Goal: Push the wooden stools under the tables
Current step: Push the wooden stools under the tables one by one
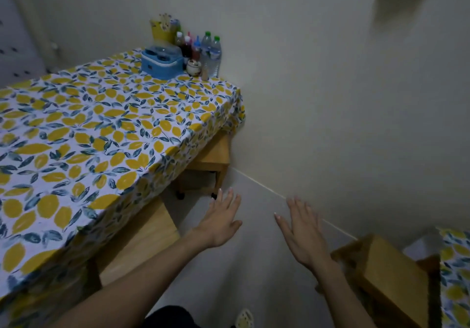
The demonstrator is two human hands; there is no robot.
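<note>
A table [106, 129] under a lemon-print cloth fills the left side. Two wooden stools stand at its near edge: one [212, 155] by the wall, mostly tucked under the cloth, and a closer one [142, 236] half under it. A third wooden stool [391, 274] stands at the lower right beside a second lemon-cloth table [455, 271]. My left hand [221, 221] and my right hand [302, 231] hover over the bare floor between the stools, fingers spread, touching nothing.
A blue box [161, 63], several bottles [203, 48], a small jar and a yellow holder [161, 29] crowd the table's far corner. A pale wall [330, 99] runs along the right. Grey floor [244, 264] lies between the tables. A slippered foot [244, 318] shows at the bottom.
</note>
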